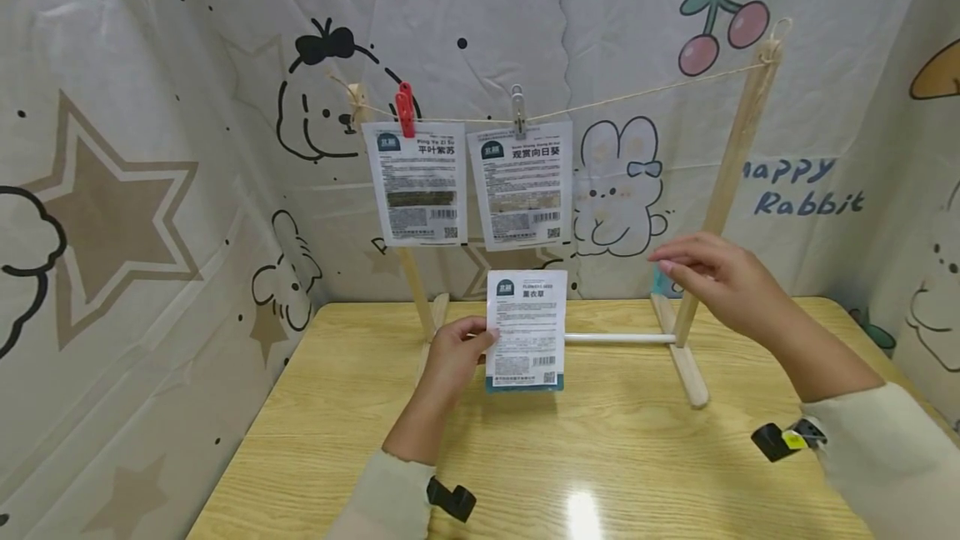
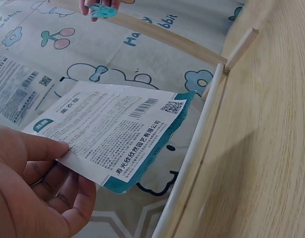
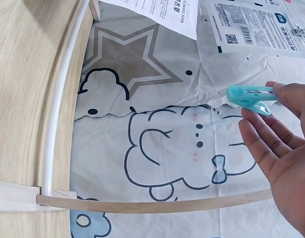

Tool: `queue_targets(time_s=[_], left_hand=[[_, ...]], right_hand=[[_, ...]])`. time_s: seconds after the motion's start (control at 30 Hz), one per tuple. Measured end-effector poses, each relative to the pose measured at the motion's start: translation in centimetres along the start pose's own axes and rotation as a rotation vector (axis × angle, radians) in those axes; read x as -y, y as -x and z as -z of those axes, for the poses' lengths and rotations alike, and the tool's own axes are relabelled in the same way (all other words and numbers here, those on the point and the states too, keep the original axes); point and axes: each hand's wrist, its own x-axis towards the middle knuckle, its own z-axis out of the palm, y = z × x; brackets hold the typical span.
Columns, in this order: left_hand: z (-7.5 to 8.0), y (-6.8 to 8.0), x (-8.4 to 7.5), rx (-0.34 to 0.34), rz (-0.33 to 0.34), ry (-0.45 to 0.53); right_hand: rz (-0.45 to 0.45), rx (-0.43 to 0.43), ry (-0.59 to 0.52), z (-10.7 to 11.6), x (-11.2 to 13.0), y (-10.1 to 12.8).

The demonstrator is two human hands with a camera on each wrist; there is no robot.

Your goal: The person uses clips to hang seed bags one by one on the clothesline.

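Observation:
My left hand [image 1: 480, 344] pinches the left edge of a white seed packet [image 1: 525, 332] with a teal bottom strip and holds it upright above the table, in front of a small wooden drying rack [image 1: 731, 165]. In the left wrist view the thumb presses on the packet [image 2: 118, 134] with the fingers behind it. My right hand [image 1: 667, 263] is raised to the right, near the rack's right post, and holds a light blue clothespin [image 3: 249, 96] at its fingertips. That clothespin [image 2: 100, 9] also shows at the top of the left wrist view.
A string [image 1: 645, 92] runs between the rack's two posts. Two seed packets hang from it, one on a red clip [image 1: 405, 109], one on a grey clip [image 1: 517, 111]. A white rod [image 1: 618, 338] joins the rack's feet on the wooden table [image 1: 600, 457]. Cartoon-printed cloth walls surround it.

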Motion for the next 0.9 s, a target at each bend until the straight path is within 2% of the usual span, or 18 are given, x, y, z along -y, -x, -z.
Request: queue_targets(time_s=[0.3, 0.9], left_hand=[[-0.1, 0.0, -0.5, 0.001, -0.012, 0.001], [-0.4, -0.1, -1.3, 0.041, -0.032, 0.055]], right_hand=[[0.048, -0.006, -0.018, 0.5, 0.8, -0.8], [0.08, -0.023, 0.039, 1.1, 2.0, -1.9]])
